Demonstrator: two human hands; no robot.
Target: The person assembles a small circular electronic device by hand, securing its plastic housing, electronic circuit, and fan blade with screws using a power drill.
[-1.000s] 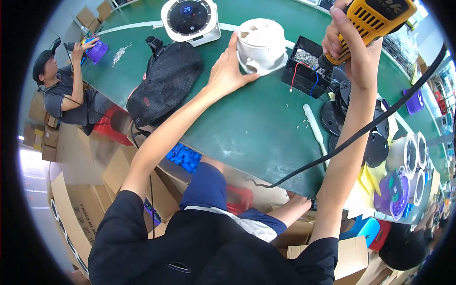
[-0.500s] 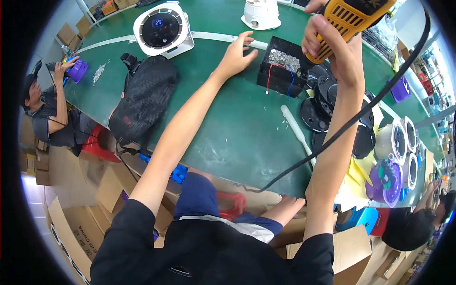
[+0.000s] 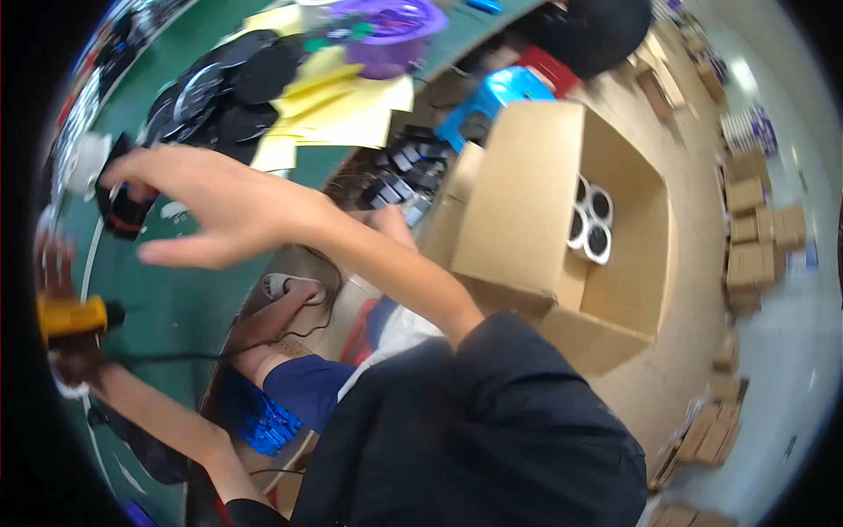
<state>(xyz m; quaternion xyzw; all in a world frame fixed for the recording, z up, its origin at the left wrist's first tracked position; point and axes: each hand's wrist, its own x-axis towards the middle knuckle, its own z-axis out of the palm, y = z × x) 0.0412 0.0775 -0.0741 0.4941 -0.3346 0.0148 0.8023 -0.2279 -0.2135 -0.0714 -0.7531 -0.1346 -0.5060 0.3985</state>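
At the far left, a yellow-and-black corded power tool (image 3: pixel 75 318) lies across my left hand (image 3: pixel 75 356), which seems closed around it. Motion blur and the picture's rim smear those fingers. My right hand (image 3: pixel 233 206) reaches left over the green table (image 3: pixel 189 294), fingers stretched out and thumb apart, holding nothing. Its fingertips are close to a black open box (image 3: pixel 123 211), partly hidden behind them. A white plastic housing (image 3: pixel 88 164) stands just beyond. Black round discs (image 3: pixel 255 79) lie piled beside yellow sheets (image 3: pixel 342 110), past my right hand.
A purple basket (image 3: pixel 395 44) stands on the table beyond the sheets. To my right is an open cardboard box (image 3: pixel 522 202) with white round units (image 3: pixel 595 220) inside. A blue stool (image 3: pixel 505 88) and a person in dark clothing (image 3: pixel 597 35) are behind it. A cord (image 3: pixel 176 357) crosses the table.
The view has swung to the right. The power tool has gone from my right hand to beside my left hand. My right hand has let go and opened.
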